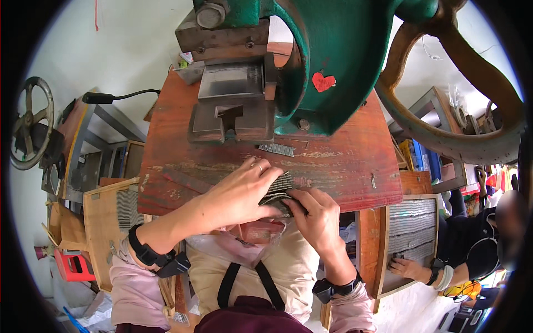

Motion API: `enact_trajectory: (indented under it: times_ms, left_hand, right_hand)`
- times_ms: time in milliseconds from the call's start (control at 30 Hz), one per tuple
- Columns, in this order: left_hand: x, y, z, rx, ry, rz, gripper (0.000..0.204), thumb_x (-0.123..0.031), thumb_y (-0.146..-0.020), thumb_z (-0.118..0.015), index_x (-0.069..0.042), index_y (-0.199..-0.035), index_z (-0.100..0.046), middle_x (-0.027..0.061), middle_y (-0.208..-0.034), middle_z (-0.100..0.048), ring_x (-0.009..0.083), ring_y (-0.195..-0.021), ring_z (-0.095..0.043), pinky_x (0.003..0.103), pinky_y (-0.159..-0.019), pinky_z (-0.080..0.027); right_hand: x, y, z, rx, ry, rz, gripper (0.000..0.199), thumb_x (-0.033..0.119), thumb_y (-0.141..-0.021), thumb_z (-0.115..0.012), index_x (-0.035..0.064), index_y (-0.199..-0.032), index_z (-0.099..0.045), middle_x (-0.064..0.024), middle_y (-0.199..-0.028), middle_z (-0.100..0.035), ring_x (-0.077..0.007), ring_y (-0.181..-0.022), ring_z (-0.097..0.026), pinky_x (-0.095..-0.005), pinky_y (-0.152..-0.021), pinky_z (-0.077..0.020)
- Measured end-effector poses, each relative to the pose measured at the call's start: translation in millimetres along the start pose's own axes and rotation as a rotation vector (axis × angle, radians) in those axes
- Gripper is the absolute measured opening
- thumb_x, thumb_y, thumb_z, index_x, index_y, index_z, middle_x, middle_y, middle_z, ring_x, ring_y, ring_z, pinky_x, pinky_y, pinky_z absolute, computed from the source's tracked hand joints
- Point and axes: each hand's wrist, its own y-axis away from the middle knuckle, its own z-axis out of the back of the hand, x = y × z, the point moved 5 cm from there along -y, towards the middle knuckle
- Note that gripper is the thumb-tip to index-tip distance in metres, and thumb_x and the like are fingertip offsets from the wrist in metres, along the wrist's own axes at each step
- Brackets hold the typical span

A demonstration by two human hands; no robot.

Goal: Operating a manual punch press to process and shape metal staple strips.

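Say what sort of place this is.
Probably a metalworking workshop: there's a green press on a worn wooden bench, a large handwheel, and a wooden tray of grey strips.

At the far left, a spoked handwheel (28, 118) is showing. A red plastic stool (62, 265) is standing at lower left; a red heart (322, 82) is brightening the upper centre-right.

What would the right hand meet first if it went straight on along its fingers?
Probably the ridged stack of thin grey metal strips, already at the fingertips of the right hand. The left hand seems next beyond, though depth is unclear.
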Motion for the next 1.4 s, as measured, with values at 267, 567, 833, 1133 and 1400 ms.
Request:
enact_trajectory:
  times_ms: [267, 567, 833, 1133, 1400]
  left_hand:
    - [0.6, 1.4, -10.0, -0.091, -0.038, -0.007, 0.045, -0.009, -0.073, -0.069, 0.002, -0.112, -0.049, 0.0174, -0.104, -0.049, 0.0371, -0.101, -0.048, 0.045, -0.091, -0.04]
    - [1.5, 1.9, -9.6, -0.174, -0.005, 0.015, 0.044, -0.014, -0.073, -0.073, 0.0, -0.108, -0.051, 0.0157, -0.101, -0.048, 0.0349, -0.095, -0.047, 0.044, -0.086, -0.041]
    - [3.7, 5.4, -10.1, -0.184, 0.023, -0.001, 0.047, -0.014, -0.071, -0.074, -0.001, -0.11, -0.052, 0.0145, -0.101, -0.048, 0.0347, -0.094, -0.046, 0.044, -0.085, -0.041]
    - [3.2, 9.3, -8.9, -0.171, -0.005, -0.014, 0.052, -0.012, -0.071, -0.073, 0.0, -0.115, -0.05, 0.0161, -0.103, -0.05, 0.0356, -0.096, -0.047, 0.044, -0.087, -0.041]
    - [2.3, 34.1, -1.8, -0.207, 0.01, 0.081, 0.062, -0.004, -0.075, -0.067, 0.002, -0.129, -0.038, 0.0223, -0.113, -0.051, 0.0392, -0.103, -0.048, 0.045, -0.092, -0.04]
  right_hand:
    - [-32.8, 3.0, 7.2, -0.311, -1.078, -0.579, 0.027, 0.014, -0.095, -0.054, -0.0027, -0.115, -0.051, -0.0117, -0.111, -0.058, -0.0176, -0.095, -0.058, -0.0296, -0.086, -0.0479]
    - [-22.3, -6.0, -41.3, -0.297, -1.946, -0.613, 0.05, 0.039, -0.1, -0.031, -0.003, -0.118, -0.052, -0.02, -0.121, -0.054, -0.031, -0.122, -0.044, -0.0415, -0.11, -0.0278]
    - [-23.2, -6.9, -44.1, -0.302, -2.011, -0.581, 0.052, 0.041, -0.1, -0.033, -0.0035, -0.121, -0.048, -0.0207, -0.123, -0.051, -0.0301, -0.123, -0.042, -0.0404, -0.112, -0.0248]
    - [-25.1, -14.1, -26.6, -0.148, -1.646, -0.58, 0.042, 0.011, -0.091, -0.056, -0.0035, -0.128, -0.042, -0.0184, -0.131, -0.045, -0.0308, -0.127, -0.039, -0.0406, -0.113, -0.0238]
    - [-3.4, -24.4, -8.9, 0.313, -0.245, 0.078, 0.07, 0.005, -0.071, -0.071, -0.0031, -0.133, -0.04, -0.0214, -0.122, -0.051, -0.0373, -0.117, -0.045, -0.0422, -0.1, -0.0377]
